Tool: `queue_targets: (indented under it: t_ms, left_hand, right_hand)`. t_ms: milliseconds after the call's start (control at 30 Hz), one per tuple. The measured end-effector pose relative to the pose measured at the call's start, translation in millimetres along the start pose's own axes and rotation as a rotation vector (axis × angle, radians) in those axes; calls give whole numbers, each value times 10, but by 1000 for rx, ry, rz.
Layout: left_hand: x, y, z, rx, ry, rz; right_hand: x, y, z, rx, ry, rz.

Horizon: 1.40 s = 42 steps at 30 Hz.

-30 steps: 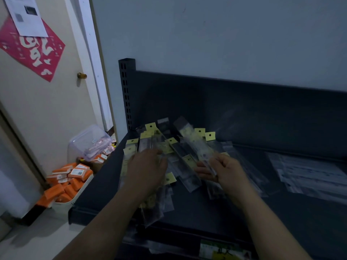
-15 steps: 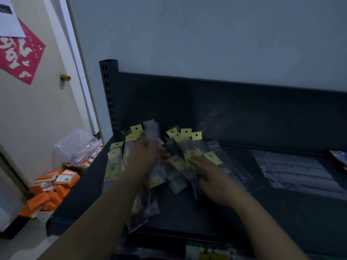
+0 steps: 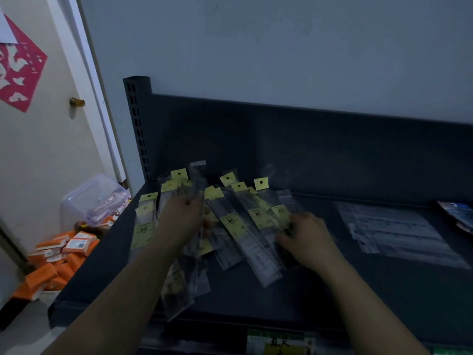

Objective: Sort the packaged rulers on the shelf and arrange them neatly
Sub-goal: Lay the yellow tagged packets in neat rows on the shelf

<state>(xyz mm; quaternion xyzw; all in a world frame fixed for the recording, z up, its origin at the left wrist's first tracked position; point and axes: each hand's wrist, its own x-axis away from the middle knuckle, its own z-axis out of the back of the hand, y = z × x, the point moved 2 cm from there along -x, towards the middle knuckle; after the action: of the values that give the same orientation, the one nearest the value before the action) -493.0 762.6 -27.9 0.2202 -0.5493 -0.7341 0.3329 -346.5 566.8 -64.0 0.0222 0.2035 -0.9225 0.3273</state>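
Packaged rulers (image 3: 231, 226) lie in a loose fan across the left half of the dark shelf (image 3: 384, 290), their yellow header cards pointing toward the back panel and their clear sleeves overlapping so much that single packs are hard to count. The light is dim and the print on the yellow labels is too blurred to read.

At far left, a red paper cutout (image 3: 18, 70) on the door is cut off by the frame edge. Below it, a clear plastic tub (image 3: 94, 198) and a heap of orange boxes (image 3: 56, 262) sit on the floor beside the shelf, partly hidden by its corner.

The left hand (image 3: 183, 222) reaches in palm down with its forearm crossing the shelf's front edge. Its fingers close around a bunch of rulers held roughly upright, and the hand covers the middle of that bunch. The lower ends of those sleeves hang past the front lip.

The right hand (image 3: 305, 238) rests lower, fingers curled and pressing on the right side of the fan. Whether it pinches a pack or only pushes on it cannot be told.

Farther right, flat clear packets (image 3: 399, 231) lie well apart from the rulers, their contents unclear, and a coloured item (image 3: 458, 213) is cropped by the right edge.
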Motion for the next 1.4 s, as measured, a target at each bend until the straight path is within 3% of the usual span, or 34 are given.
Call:
queue_targets:
  t_ms: [133, 300, 367, 433, 467, 567, 667, 967, 1167, 1300, 1400]
  left_hand:
    - [5, -28, -3, 21, -8, 31]
    - [14, -39, -41, 20, -25, 29]
    - [16, -32, -48, 25, -24, 23]
    - [13, -27, -52, 32, -24, 23]
    - [13, -22, -53, 39, -25, 24]
    - [18, -9, -57, 61, -28, 13]
    - [45, 7, -76, 25, -32, -16]
    - [80, 27, -147, 146, -59, 6]
    - [144, 38, -283, 297, -128, 61]
    - [239, 124, -531, 348, -225, 110]
    - [277, 156, -669, 236, -248, 47]
  right_hand:
    - [-16, -15, 85, -21, -13, -54]
    - [174, -187, 127, -151, -137, 210]
    - [241, -214, 131, -283, -228, 232]
    - [236, -151, 175, -343, -218, 177]
    - [200, -70, 200, -316, -120, 142]
    - [108, 175, 261, -49, 117, -30]
    - [119, 207, 286, -88, -26, -195]
    - [34, 176, 370, -175, -258, -359]
    - [124, 211, 497, -550, -37, -382]
    - [249, -167, 410, -1053, -208, -334]
    - [322, -375, 253, -1083, -360, -258]
